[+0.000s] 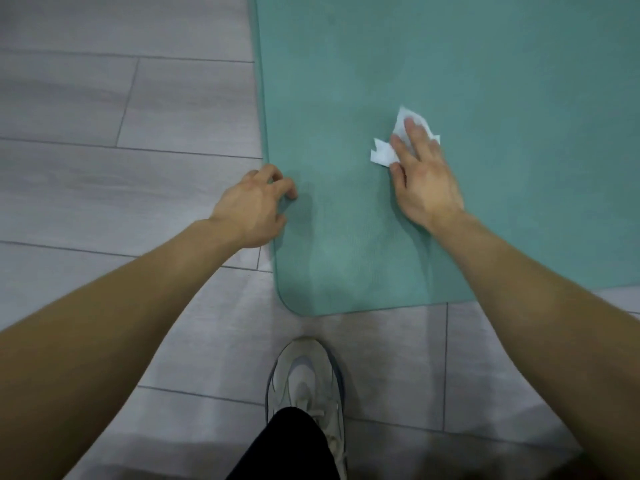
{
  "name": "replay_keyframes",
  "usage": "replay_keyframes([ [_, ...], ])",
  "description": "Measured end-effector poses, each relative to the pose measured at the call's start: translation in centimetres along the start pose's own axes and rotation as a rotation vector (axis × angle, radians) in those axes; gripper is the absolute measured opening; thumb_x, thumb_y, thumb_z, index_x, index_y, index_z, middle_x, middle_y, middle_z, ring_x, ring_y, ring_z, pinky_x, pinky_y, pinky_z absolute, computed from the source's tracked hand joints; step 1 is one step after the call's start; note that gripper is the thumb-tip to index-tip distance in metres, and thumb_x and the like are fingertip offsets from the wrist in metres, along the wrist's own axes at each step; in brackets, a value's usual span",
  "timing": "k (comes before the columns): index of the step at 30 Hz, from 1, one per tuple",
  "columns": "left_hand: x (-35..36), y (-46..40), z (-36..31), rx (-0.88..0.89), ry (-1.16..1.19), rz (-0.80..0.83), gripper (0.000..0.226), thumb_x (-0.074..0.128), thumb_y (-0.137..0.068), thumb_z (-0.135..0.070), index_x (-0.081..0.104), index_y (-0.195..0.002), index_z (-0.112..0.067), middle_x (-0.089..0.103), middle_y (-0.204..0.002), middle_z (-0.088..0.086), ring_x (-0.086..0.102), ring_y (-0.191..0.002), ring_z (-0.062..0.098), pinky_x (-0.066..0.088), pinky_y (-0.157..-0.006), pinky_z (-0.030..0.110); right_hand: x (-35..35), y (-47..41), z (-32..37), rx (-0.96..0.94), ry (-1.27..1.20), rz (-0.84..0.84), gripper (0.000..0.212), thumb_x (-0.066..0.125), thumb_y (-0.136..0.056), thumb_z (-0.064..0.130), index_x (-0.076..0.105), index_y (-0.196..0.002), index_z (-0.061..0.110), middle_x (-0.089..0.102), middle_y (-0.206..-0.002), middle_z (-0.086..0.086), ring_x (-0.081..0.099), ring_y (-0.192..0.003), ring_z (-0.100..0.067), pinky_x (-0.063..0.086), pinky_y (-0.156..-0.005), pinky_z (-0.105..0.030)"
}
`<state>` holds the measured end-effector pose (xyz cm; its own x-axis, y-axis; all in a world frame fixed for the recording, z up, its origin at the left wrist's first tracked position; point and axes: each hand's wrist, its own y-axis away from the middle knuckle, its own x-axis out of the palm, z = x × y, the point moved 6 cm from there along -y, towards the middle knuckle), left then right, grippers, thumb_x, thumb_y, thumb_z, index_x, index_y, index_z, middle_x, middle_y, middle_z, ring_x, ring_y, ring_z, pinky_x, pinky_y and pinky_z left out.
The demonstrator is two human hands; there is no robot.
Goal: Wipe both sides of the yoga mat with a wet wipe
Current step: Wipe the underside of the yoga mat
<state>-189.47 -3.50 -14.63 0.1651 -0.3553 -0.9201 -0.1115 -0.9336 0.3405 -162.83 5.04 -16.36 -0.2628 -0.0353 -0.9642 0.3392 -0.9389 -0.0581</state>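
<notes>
The head camera looks down on a teal yoga mat (450, 81) lying flat on a grey plank-pattern floor (121, 116). The mat fills the frame from about twelve o'clock round to three o'clock, and its rounded near corner sits just past centre toward six o'clock.

The right hand (424, 181) lies palm down on the mat at roughly two o'clock from centre. Its fingers are straight and spread, pressing a crumpled white wet wipe (382, 155) flat against the mat's surface. The wipe shows beyond the fingertips and at the thumb side; the rest is hidden under the hand.

The left hand (258, 206) sits at the mat's left edge, around ten o'clock from centre. Its fingers are curled, with the tips touching the mat right at the edge, while the heel of the hand lies over the floor. Whether the fingers actually grip the edge or only rest on it cannot be told.

Both forearms are bare and reach in from the lower corners. At six o'clock a light-coloured sneaker (304, 375) stands on the floor, just short of the mat's near edge, with a dark trouser leg (291, 445) above it.
</notes>
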Motion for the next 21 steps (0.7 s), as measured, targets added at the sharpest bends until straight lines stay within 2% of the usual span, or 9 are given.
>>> replay_keyframes([
  [3,0.1,0.0,-0.1,-0.022,0.007,0.000,0.038,0.069,-0.094,-0.026,0.059,-0.130,-0.031,0.045,-0.140,0.000,0.049,-0.127,0.027,0.054,-0.094,0.048,1.6,3.8,4.6,-0.093,0.022,0.037,0.060,0.032,-0.108,0.033,0.033,-0.162,0.007,0.028,-0.170,-0.013,0.022,-0.159,-0.030,0.016,-0.130,-0.050],
  [6,0.0,-0.6,-0.2,-0.047,-0.010,-0.003,0.036,0.069,-0.093,-0.028,0.060,-0.128,-0.031,0.047,-0.138,0.000,0.049,-0.127,0.028,0.053,-0.093,0.046,3.1,10.8,10.3,-0.551,0.007,0.270,0.061,0.033,-0.111,0.040,0.023,-0.167,0.015,0.017,-0.174,-0.004,0.010,-0.162,-0.019,0.009,-0.132,-0.043],
  [8,-0.2,-0.8,-0.5,-0.063,-0.031,-0.004,0.034,0.069,-0.094,-0.032,0.060,-0.127,-0.031,0.047,-0.137,0.001,0.049,-0.127,0.028,0.052,-0.092,0.046,2.7,10.6,8.5,-0.695,0.074,0.292,0.060,0.029,-0.114,0.041,0.015,-0.168,0.020,0.010,-0.176,0.000,0.005,-0.162,-0.015,0.005,-0.132,-0.040],
  [10,0.0,-0.7,-0.8,-0.071,-0.048,0.004,0.037,0.070,-0.093,-0.039,0.059,-0.127,-0.031,0.047,-0.136,0.001,0.049,-0.126,0.028,0.050,-0.092,0.046,1.7,6.5,3.9,-0.510,0.134,0.211,0.059,0.022,-0.113,0.041,0.013,-0.168,0.022,0.012,-0.175,-0.002,0.006,-0.162,-0.018,0.008,-0.132,-0.044],
  [12,0.2,-0.4,-0.6,-0.076,-0.057,0.014,0.040,0.071,-0.092,-0.044,0.058,-0.128,-0.031,0.046,-0.137,0.000,0.049,-0.126,0.027,0.050,-0.091,0.045,0.3,2.6,-0.9,-0.142,0.089,0.157,0.064,0.019,-0.110,0.047,0.013,-0.167,0.021,0.015,-0.175,-0.004,0.007,-0.162,-0.019,0.006,-0.132,-0.044],
  [14,0.4,-0.2,-0.4,-0.078,-0.048,0.011,0.037,0.070,-0.094,-0.039,0.058,-0.128,-0.032,0.046,-0.138,-0.002,0.049,-0.126,0.027,0.050,-0.091,0.045,0.6,3.0,0.6,0.038,-0.033,0.138,0.071,0.025,-0.107,0.052,0.020,-0.167,0.015,0.017,-0.174,-0.006,0.007,-0.162,-0.020,0.005,-0.132,-0.044],
  [17,0.2,-0.5,-0.2,-0.087,-0.026,-0.008,0.031,0.068,-0.096,-0.030,0.061,-0.126,-0.032,0.047,-0.137,-0.002,0.049,-0.126,0.027,0.050,-0.090,0.045,3.1,10.9,10.5,-0.459,-0.102,0.271,0.067,0.039,-0.108,0.049,0.028,-0.165,0.015,0.023,-0.173,-0.005,0.011,-0.162,-0.019,0.013,-0.131,-0.046],
  [19,0.1,-0.9,-0.5,-0.093,-0.014,-0.019,0.026,0.068,-0.096,-0.030,0.064,-0.123,-0.030,0.049,-0.135,0.000,0.050,-0.125,0.028,0.050,-0.093,0.045,3.1,13.2,12.0,-0.767,-0.037,0.336,0.061,0.036,-0.111,0.044,0.027,-0.166,0.020,0.022,-0.173,0.000,0.011,-0.162,-0.015,0.009,-0.132,-0.042],
  [21,0.2,-1.1,-0.4,-0.121,0.024,-0.038,0.022,0.069,-0.096,-0.032,0.067,-0.118,-0.030,0.051,-0.131,0.001,0.052,-0.123,0.028,0.050,-0.095,0.044,2.6,9.4,8.2,-0.627,0.011,0.229,0.057,0.034,-0.112,0.037,0.029,-0.165,0.020,0.025,-0.172,-0.001,0.016,-0.161,-0.016,0.012,-0.132,-0.043],
])
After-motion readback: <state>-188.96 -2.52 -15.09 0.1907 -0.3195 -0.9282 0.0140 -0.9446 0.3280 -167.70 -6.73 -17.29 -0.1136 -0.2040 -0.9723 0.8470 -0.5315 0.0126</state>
